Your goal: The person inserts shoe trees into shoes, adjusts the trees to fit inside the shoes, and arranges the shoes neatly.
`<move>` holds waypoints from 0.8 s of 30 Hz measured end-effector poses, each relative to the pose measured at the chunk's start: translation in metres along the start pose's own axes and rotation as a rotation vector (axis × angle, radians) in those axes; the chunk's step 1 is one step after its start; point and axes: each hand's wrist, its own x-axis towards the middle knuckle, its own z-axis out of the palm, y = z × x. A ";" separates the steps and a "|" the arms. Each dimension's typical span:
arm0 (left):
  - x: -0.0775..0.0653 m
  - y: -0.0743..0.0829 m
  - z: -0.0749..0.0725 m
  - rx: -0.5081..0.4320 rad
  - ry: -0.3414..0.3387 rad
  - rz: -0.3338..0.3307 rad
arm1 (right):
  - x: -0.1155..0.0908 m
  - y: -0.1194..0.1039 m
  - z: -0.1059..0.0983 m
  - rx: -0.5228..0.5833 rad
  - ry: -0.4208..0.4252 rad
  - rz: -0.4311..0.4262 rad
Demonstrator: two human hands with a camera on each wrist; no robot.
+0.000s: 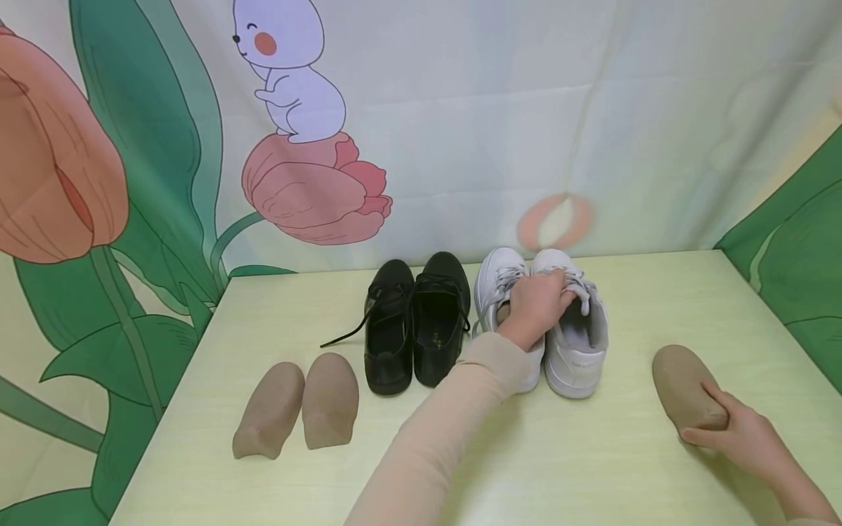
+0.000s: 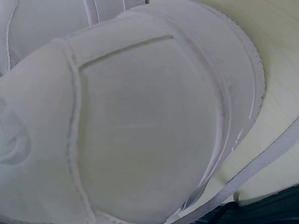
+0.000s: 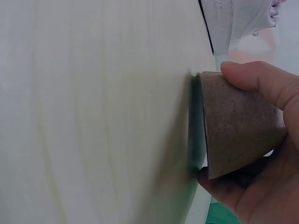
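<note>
Two white sneakers stand side by side. My left hand (image 1: 539, 301) reaches across the left sneaker (image 1: 492, 281) and grips the right sneaker (image 1: 579, 365) at its laces and tongue; the fingertips are partly hidden. A bit of brown shows inside the left sneaker's opening. Smooth white sneaker leather (image 2: 145, 121) fills the left wrist view. Off to the right, my right hand (image 1: 746, 438) holds a brown moulded shoe insert (image 1: 684, 387) by its blunt end, thumb on one side and fingers on the other. Its squared brown end (image 3: 243, 121) faces the right wrist camera.
A pair of black lace-up shoes (image 1: 388, 372) stands left of the sneakers, one lace trailing on the table (image 1: 579, 467). Two more brown inserts (image 1: 331, 402) lie at the front left. Behind the table hangs a printed cloth (image 1: 460, 131).
</note>
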 end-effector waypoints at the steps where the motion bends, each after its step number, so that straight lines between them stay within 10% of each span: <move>1: 0.000 0.000 0.000 -0.002 -0.001 -0.001 | 0.000 0.000 -0.001 -0.006 0.000 0.005; 24: -0.002 0.002 -0.001 -0.057 -0.006 -0.034 | -0.008 -0.018 -0.017 -0.027 0.019 -0.017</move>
